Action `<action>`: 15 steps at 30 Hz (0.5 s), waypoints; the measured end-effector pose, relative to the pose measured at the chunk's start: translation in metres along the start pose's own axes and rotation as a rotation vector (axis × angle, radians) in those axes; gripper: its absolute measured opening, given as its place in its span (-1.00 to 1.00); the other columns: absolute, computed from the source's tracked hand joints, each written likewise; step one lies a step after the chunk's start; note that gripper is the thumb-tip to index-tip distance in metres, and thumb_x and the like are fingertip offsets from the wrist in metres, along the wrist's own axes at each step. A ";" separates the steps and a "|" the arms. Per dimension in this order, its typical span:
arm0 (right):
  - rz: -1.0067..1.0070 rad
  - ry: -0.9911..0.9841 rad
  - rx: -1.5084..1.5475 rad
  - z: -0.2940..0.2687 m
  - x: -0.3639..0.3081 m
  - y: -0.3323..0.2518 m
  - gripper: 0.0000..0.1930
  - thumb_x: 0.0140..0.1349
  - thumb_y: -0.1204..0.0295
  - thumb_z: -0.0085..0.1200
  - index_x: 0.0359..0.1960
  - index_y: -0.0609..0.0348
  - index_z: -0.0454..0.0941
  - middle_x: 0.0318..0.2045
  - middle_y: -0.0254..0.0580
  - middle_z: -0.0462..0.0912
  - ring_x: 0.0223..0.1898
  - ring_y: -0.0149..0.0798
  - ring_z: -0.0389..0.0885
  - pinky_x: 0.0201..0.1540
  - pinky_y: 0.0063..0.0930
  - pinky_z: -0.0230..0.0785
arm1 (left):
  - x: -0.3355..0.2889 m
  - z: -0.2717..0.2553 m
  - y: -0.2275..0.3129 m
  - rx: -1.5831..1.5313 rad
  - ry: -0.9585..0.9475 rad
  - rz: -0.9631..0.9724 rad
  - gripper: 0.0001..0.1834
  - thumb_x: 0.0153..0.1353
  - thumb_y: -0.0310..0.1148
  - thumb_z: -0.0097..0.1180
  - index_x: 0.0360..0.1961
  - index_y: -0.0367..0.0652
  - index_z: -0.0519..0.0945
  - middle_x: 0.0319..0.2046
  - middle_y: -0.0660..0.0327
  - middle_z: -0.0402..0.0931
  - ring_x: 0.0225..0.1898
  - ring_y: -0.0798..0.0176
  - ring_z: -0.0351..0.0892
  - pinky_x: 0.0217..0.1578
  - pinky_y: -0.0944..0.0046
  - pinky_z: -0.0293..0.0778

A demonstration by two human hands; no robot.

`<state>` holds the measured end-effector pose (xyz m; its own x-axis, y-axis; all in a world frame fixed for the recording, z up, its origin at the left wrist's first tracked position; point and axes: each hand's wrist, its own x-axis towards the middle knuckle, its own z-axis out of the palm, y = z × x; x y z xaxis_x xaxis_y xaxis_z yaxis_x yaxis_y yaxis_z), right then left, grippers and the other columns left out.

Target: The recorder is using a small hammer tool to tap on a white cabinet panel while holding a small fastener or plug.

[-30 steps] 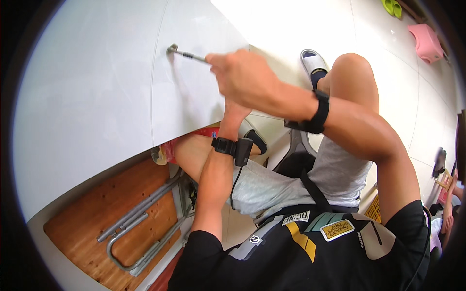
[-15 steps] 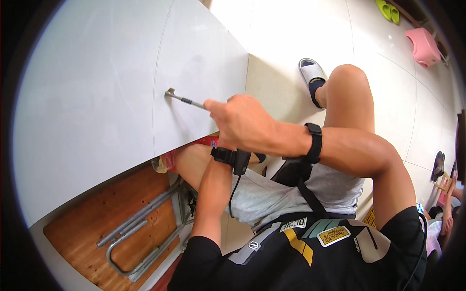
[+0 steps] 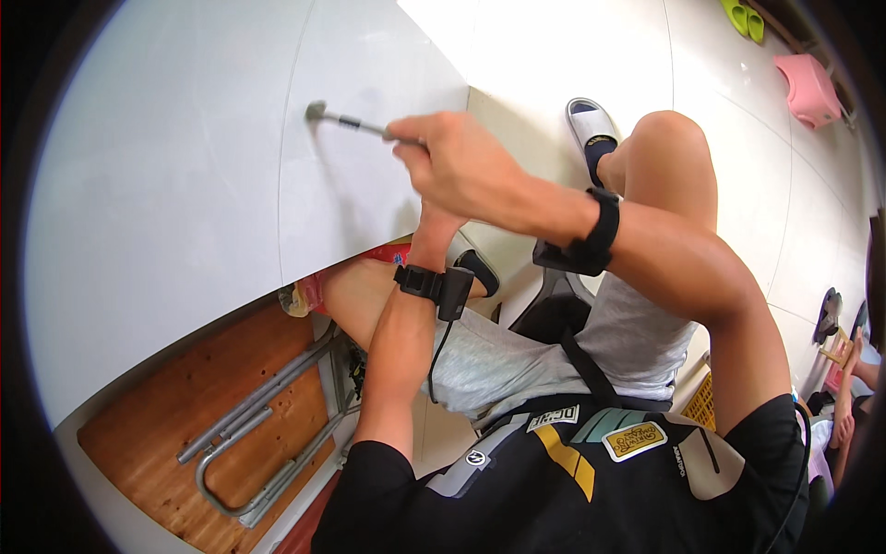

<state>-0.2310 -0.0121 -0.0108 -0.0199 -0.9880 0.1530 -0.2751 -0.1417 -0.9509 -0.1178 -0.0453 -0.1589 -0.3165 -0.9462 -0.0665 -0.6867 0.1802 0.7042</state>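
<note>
A slim grey tool with a small blunt metal head and a dark band on its shaft, apparently a small hammer (image 3: 362, 126), is gripped by its handle in my right hand (image 3: 461, 166). Its head points left over the pale tabletop (image 3: 194, 175) and is slightly blurred; whether it touches the surface I cannot tell. Below and partly behind my right hand, my left hand (image 3: 437, 229) is beside the table's edge. Its fingers are hidden, so what it holds cannot be seen.
Beneath the tabletop show a wooden panel (image 3: 175, 439) and bent metal tubing (image 3: 268, 397). A pink stool (image 3: 810, 90) and green shoes (image 3: 743, 20) stand at the far right. A yellow basket (image 3: 700, 403) is near my right side. Another person's arm (image 3: 844, 406) appears at the right edge.
My right hand has risen away from me with the hammer, its head now farther up the tabletop. The left hand has shifted slightly and more of its wrist shows.
</note>
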 end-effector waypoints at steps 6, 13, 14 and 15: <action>-0.235 -0.067 -0.576 0.023 -0.040 0.004 -0.85 0.33 0.45 0.04 -0.19 0.26 0.57 -0.57 0.09 0.60 -0.57 0.15 0.59 -0.41 -0.10 0.47 | -0.039 -0.004 0.009 0.059 0.020 -0.023 -0.76 0.23 -0.24 0.38 -0.12 -0.08 0.76 -0.16 0.10 0.68 -0.15 0.12 0.67 -0.09 0.12 0.59; 0.053 -0.034 -0.147 0.002 0.000 0.003 -0.86 0.34 0.42 0.06 -0.18 0.21 0.56 -0.51 0.12 0.64 -0.44 0.24 0.66 -0.38 0.05 0.47 | 0.002 -0.004 0.004 0.148 -0.016 0.010 -0.72 0.23 -0.25 0.38 -0.07 -0.09 0.71 -0.13 0.09 0.64 -0.12 0.13 0.64 -0.03 0.13 0.56; 0.087 -0.060 -0.183 0.001 0.001 0.002 -0.86 0.34 0.43 0.05 -0.17 0.22 0.56 -0.52 0.13 0.64 -0.44 0.24 0.65 -0.38 0.05 0.47 | -0.004 -0.005 0.003 0.150 -0.018 0.007 -0.72 0.23 -0.25 0.38 -0.07 -0.09 0.71 -0.13 0.09 0.64 -0.12 0.13 0.64 -0.03 0.13 0.56; 0.081 -0.099 -0.148 0.008 -0.012 0.006 -0.86 0.33 0.43 0.07 -0.17 0.21 0.56 -0.54 0.17 0.61 -0.46 0.27 0.63 -0.41 0.06 0.45 | -0.010 -0.003 0.006 0.145 -0.025 0.022 -0.72 0.23 -0.25 0.38 -0.07 -0.09 0.70 -0.12 0.09 0.64 -0.12 0.13 0.63 -0.03 0.13 0.55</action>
<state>-0.2250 -0.0011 -0.0208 0.0448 -0.9981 0.0430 -0.4152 -0.0577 -0.9079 -0.1172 -0.0351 -0.1520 -0.3473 -0.9351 -0.0707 -0.7662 0.2394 0.5964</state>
